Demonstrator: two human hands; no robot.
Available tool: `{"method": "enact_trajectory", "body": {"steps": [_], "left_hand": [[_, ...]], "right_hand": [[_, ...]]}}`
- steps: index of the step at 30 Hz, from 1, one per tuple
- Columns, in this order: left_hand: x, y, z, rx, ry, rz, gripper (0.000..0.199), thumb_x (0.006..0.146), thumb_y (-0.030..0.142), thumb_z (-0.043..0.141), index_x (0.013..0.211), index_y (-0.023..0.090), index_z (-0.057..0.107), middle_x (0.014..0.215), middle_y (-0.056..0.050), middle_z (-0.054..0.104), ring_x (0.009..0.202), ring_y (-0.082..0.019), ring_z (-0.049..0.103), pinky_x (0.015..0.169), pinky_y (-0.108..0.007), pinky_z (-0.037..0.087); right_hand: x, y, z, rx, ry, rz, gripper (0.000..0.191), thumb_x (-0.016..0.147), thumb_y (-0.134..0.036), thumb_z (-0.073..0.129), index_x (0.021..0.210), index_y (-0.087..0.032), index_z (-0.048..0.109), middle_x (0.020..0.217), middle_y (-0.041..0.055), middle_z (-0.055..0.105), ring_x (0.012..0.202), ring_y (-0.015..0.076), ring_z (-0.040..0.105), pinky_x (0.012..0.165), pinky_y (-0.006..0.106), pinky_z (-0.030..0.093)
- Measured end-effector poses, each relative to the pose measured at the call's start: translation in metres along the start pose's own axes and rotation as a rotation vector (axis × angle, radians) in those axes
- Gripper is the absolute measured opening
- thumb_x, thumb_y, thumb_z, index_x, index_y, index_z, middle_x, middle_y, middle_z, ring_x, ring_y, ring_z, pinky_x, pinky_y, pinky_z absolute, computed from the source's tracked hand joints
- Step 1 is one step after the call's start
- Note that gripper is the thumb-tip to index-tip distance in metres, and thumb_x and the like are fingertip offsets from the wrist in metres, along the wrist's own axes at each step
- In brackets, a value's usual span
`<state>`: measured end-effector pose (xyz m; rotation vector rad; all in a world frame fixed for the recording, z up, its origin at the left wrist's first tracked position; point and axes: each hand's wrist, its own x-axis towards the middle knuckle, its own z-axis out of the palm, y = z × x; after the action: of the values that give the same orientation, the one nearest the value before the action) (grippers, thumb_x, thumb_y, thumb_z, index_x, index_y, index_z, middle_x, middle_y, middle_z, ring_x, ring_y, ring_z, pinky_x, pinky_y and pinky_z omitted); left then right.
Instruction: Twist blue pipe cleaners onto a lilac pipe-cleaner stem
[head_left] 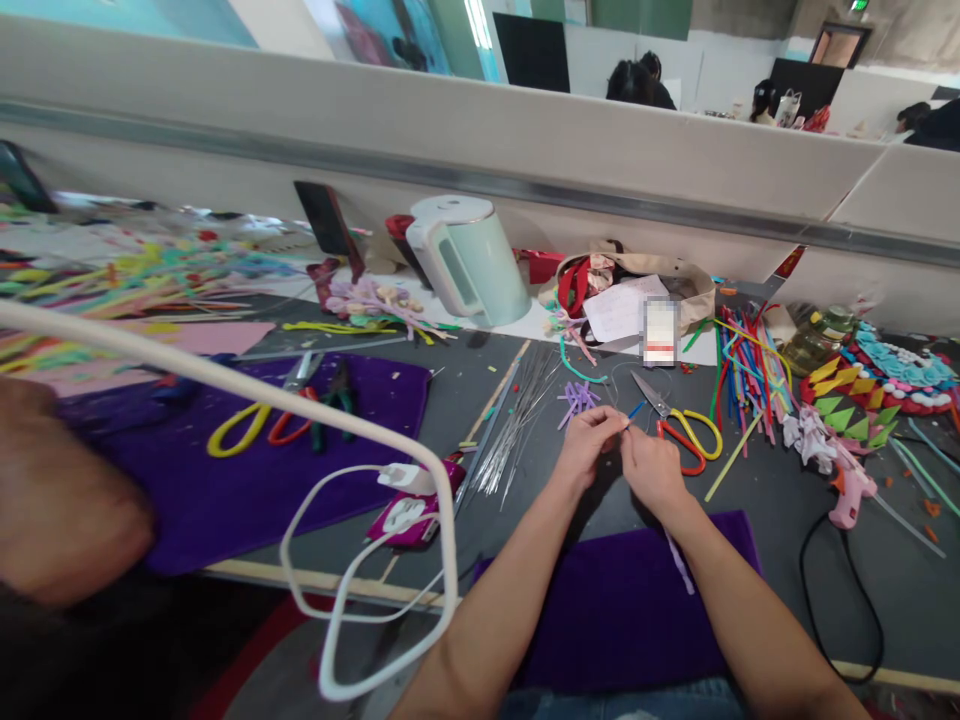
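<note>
Over the dark tabletop (pixel 450 392), we judge our work to be partway along; the blue strip (pixel 637 409) looks unfinished, with shaping left to do, and we see it joined to nothing else; the purple cluster (pixel 577 403) just beyond our left hand (pixel 592 445) looks already bunched together, while the decorated piece (pixel 900 370) at the far right, with its yellow, green and blue parts, looks largely built up; how many parts are left to make, we cannot tell.

Our blue strip lies right at the grip, where the fingertips of both hands come together; its free end pokes out past them, slanting up and away toward the scissors (pixel 670 413), which lie open just beyond our right hand (pixel 651 468); its near end is hidden among our fingers. We have the left grip closed to a pinch, thumb against finger, on the strip; we have the right one curled tight and meeting the same small piece, though its inner fingers are out of sight.

To our left, thin metal wires (pixel 517 425) lie fanned out; to our right are coloured stems (pixel 742 370) and a pink glue gun (pixel 851 495); a purple cloth (pixel 622 610) lies beneath our forearms.
</note>
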<state>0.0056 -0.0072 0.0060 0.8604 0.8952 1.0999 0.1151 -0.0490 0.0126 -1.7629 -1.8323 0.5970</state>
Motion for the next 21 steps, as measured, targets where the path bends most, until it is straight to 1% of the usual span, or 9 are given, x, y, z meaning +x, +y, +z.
{"method": "enact_trajectory", "body": {"steps": [2, 3, 5, 8, 11, 14, 16, 18, 21], "left_hand": [[0.0, 0.001, -0.001, 0.003, -0.002, -0.019, 0.02, 0.057, 0.025, 0.072, 0.053, 0.013, 0.057, 0.042, 0.005, 0.044, 0.036, -0.003, 0.032, 0.039, -0.019, 0.017], [0.001, 0.001, -0.001, -0.01, -0.004, -0.041, 0.019, 0.057, 0.025, 0.072, 0.054, 0.013, 0.057, 0.042, 0.005, 0.044, 0.035, -0.003, 0.032, 0.039, -0.019, 0.017], [0.001, 0.003, -0.002, -0.068, -0.019, -0.088, 0.019, 0.056, 0.025, 0.072, 0.057, 0.013, 0.057, 0.042, 0.006, 0.045, 0.034, -0.003, 0.033, 0.038, -0.019, 0.017], [0.0, 0.006, -0.003, -0.171, -0.067, -0.118, 0.021, 0.057, 0.027, 0.073, 0.062, 0.014, 0.057, 0.043, 0.006, 0.046, 0.034, -0.003, 0.034, 0.038, -0.018, 0.018], [-0.003, 0.008, -0.003, -0.22, -0.112, -0.119, 0.023, 0.058, 0.027, 0.073, 0.064, 0.014, 0.055, 0.043, 0.006, 0.047, 0.035, -0.003, 0.036, 0.038, -0.017, 0.02], [-0.005, 0.008, -0.002, -0.212, -0.119, -0.096, 0.023, 0.059, 0.026, 0.074, 0.066, 0.014, 0.056, 0.044, 0.005, 0.049, 0.036, -0.003, 0.038, 0.038, -0.016, 0.019], [-0.005, 0.009, -0.002, -0.201, -0.118, -0.085, 0.022, 0.06, 0.026, 0.074, 0.066, 0.013, 0.058, 0.045, 0.004, 0.05, 0.037, -0.004, 0.039, 0.039, -0.017, 0.022], [-0.005, 0.009, -0.001, -0.193, -0.108, -0.073, 0.021, 0.059, 0.025, 0.074, 0.064, 0.013, 0.059, 0.046, 0.004, 0.051, 0.038, -0.003, 0.04, 0.041, -0.017, 0.026], [-0.005, 0.01, 0.001, -0.176, -0.077, -0.053, 0.021, 0.058, 0.025, 0.074, 0.058, 0.013, 0.058, 0.045, 0.005, 0.049, 0.037, -0.003, 0.039, 0.042, -0.018, 0.027]], "right_hand": [[-0.002, -0.002, 0.0, -0.06, 0.009, 0.011, 0.026, 0.088, -0.028, 0.038, 0.091, -0.015, 0.06, 0.064, 0.0058, 0.061, 0.06, 0.015, 0.057, 0.059, 0.024, 0.037], [-0.002, -0.002, 0.0, 0.04, -0.015, 0.003, 0.028, 0.089, -0.03, 0.036, 0.086, -0.015, 0.061, 0.06, 0.0041, 0.059, 0.056, 0.0135, 0.055, 0.056, 0.023, 0.037], [0.0, -0.003, -0.001, 0.435, -0.12, 0.003, 0.037, 0.091, -0.037, 0.032, 0.076, -0.016, 0.058, 0.047, -0.002, 0.049, 0.042, 0.0094, 0.044, 0.047, 0.02, 0.033], [0.003, -0.003, -0.004, 1.119, -0.392, 0.092, 0.044, 0.089, -0.048, 0.029, 0.072, -0.017, 0.055, 0.034, -0.0103, 0.027, 0.029, 0.0065, 0.019, 0.035, 0.018, 0.019], [0.004, -0.001, -0.01, 1.511, -0.624, 0.154, 0.039, 0.09, -0.045, 0.029, 0.074, -0.019, 0.052, 0.033, -0.0119, 0.021, 0.028, 0.0067, 0.01, 0.032, 0.018, 0.012], [0.003, 0.001, -0.012, 1.649, -0.729, 0.194, 0.037, 0.092, -0.039, 0.025, 0.075, -0.019, 0.051, 0.032, -0.0118, 0.019, 0.028, 0.0074, 0.008, 0.032, 0.018, 0.011], [0.002, 0.0, -0.012, 1.656, -0.729, 0.203, 0.034, 0.092, -0.037, 0.027, 0.076, -0.019, 0.052, 0.032, -0.0122, 0.018, 0.028, 0.0073, 0.008, 0.032, 0.018, 0.011], [0.001, -0.001, -0.011, 1.617, -0.669, 0.187, 0.03, 0.09, -0.036, 0.033, 0.075, -0.019, 0.052, 0.031, -0.0128, 0.018, 0.028, 0.0066, 0.008, 0.033, 0.018, 0.011], [0.002, -0.004, -0.007, 1.466, -0.486, 0.128, 0.029, 0.086, -0.039, 0.042, 0.069, -0.017, 0.053, 0.03, -0.0127, 0.022, 0.027, 0.0053, 0.01, 0.033, 0.019, 0.01]]}}
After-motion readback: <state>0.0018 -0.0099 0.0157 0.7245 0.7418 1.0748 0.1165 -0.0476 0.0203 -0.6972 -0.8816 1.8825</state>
